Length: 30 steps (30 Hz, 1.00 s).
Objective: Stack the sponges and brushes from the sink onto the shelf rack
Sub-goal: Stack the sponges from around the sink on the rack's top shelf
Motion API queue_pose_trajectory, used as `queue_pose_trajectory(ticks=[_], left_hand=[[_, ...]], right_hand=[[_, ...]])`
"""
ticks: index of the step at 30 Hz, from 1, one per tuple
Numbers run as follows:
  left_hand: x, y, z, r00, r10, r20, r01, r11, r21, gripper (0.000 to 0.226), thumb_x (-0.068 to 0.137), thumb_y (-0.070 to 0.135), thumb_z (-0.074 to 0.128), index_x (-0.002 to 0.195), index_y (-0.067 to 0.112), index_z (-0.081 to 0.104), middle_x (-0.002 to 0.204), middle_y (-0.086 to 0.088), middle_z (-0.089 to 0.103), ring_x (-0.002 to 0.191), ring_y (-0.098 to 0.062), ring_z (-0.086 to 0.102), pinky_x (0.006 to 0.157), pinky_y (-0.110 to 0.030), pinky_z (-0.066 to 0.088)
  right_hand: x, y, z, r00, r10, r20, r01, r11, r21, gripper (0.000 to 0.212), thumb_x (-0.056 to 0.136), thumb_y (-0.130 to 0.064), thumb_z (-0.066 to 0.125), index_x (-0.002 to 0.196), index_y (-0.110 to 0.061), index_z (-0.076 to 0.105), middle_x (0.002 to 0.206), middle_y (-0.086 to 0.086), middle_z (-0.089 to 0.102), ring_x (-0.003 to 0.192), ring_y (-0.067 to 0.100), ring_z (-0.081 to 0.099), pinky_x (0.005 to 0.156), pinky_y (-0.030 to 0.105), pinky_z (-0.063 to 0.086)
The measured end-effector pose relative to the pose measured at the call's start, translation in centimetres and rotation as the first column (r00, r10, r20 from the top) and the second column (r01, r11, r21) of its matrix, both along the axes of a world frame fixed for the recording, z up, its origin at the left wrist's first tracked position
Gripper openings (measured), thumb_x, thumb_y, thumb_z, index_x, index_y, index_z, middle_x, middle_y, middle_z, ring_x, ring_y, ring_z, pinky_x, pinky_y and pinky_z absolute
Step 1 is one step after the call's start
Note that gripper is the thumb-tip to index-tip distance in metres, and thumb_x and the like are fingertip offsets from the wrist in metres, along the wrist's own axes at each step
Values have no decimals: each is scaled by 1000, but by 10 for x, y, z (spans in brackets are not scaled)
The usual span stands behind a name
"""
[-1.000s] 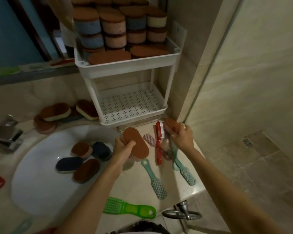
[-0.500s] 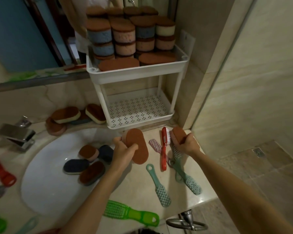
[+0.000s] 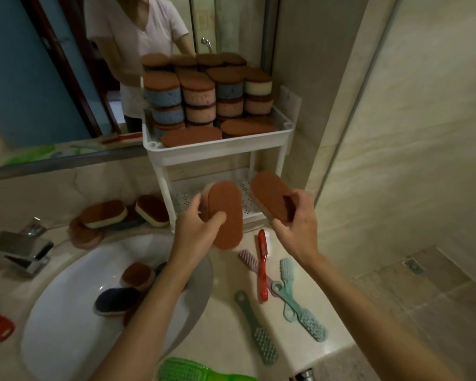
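Far left of the shelf rack (image 3: 217, 152), several loose sponges (image 3: 103, 214) lie on the counter against the wall, and below and left of the rack the sink (image 3: 66, 312) holds at least three more, among them a brown-topped sponge (image 3: 138, 274) and a dark sponge (image 3: 116, 299). Directly in front of the rack's lower tier (image 3: 182, 196), the left hand (image 3: 195, 229) grips a brown sponge (image 3: 226, 213) on edge, thumb across its face and fingers curled behind it. Just to its right, also level with the lower tier, the right hand (image 3: 297, 224) pinches a second brown sponge (image 3: 270, 195) by its near end, the far end tilted toward the rack. A second ago both hands were lower, over the counter below the rack, the right one down among the brushes; both have since risen to the mouth of the lower tier. Judging from that, the pair is about to be set down, probably on the lower tier, since the rack's top tier already carries tall stacks. Below and right of the rack, a red brush (image 3: 263, 265), two teal brushes (image 3: 300, 306) and a grey-green brush (image 3: 256, 325) lie untouched on the counter, so most of the task remains.
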<state>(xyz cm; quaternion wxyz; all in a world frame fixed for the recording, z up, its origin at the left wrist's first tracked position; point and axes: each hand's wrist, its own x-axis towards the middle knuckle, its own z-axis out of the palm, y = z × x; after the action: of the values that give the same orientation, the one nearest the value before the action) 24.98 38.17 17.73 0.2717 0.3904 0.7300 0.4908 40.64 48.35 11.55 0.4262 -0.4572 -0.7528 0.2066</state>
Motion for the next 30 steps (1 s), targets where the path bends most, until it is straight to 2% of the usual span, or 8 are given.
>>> queue_pose_trajectory(ticks=[2, 4, 7, 12, 16, 21, 24, 30], left_hand=[[-9, 4, 24, 1000, -2, -27, 5, 996, 90, 51, 87, 19, 59, 136, 21, 44, 111, 8, 54, 100, -10, 52, 71, -19, 46], [-21, 11, 47, 999, 2, -42, 4, 987, 158, 60, 87, 23, 59, 143, 23, 35, 126, 2, 55, 110, -14, 54, 87, -30, 51], [-42, 27, 84, 995, 48, -87, -22, 961, 277, 64, 89, 26, 57, 146, 21, 27, 140, -3, 48, 118, -13, 50, 92, -29, 46], [-84, 61, 149, 957, 174, -232, -106, 955, 277, 58, 95, 31, 47, 145, 15, 23, 142, -7, 44, 127, -25, 47, 97, -34, 41], [-120, 96, 181, 906, 227, -357, -161, 966, 204, 45, 99, 29, 36, 139, 9, 32, 137, -12, 47, 123, -30, 48, 87, -32, 38], [-157, 136, 190, 899, 221, -377, -220, 974, 48, 38, 100, 22, 32, 124, -3, 47, 125, -22, 53, 111, -34, 52, 85, -35, 41], [-166, 155, 182, 908, 187, -375, -215, 976, -34, 38, 98, 17, 32, 128, -2, 45, 126, -21, 53, 108, -33, 52, 78, -30, 35], [-176, 181, 178, 910, 211, -358, -253, 964, -77, 41, 97, 17, 30, 134, 1, 41, 129, -21, 52, 106, -32, 54, 76, -32, 37]], right_hand=[[-11, -2, 27, 997, 31, -69, -25, 996, 86, 56, 63, -31, 54, 113, -7, 46, 109, 4, 44, 97, 17, 48, 82, 20, 45], [-24, -1, 54, 992, 61, -107, -45, 988, 150, 60, 63, -35, 51, 115, -5, 47, 110, 5, 44, 98, 15, 46, 82, 12, 39], [-48, 9, 93, 981, 106, -162, -75, 980, 186, 62, 66, -37, 51, 120, -7, 46, 116, 6, 45, 102, 14, 46, 84, 5, 36], [-89, 42, 153, 966, 159, -202, -124, 977, 174, 56, 80, -20, 65, 131, -20, 42, 127, 8, 41, 111, 16, 46, 91, 22, 42], [-125, 75, 187, 979, 182, -90, -175, 981, 87, 50, 89, -30, 56, 136, -30, 37, 132, 9, 39, 116, 24, 47, 93, 27, 40], [-161, 102, 202, 989, 143, 40, -146, 986, 85, 50, 91, -39, 51, 139, -31, 37, 138, 14, 36, 123, 30, 44, 101, 36, 40], [-175, 111, 199, 985, 131, 113, -140, 988, 72, 50, 91, -41, 50, 139, -33, 36, 136, 15, 38, 122, 32, 45, 99, 39, 42], [-190, 121, 195, 982, 119, 144, -126, 991, 36, 49, 91, -38, 49, 138, -32, 39, 135, 16, 38, 123, 36, 42, 100, 40, 41]])
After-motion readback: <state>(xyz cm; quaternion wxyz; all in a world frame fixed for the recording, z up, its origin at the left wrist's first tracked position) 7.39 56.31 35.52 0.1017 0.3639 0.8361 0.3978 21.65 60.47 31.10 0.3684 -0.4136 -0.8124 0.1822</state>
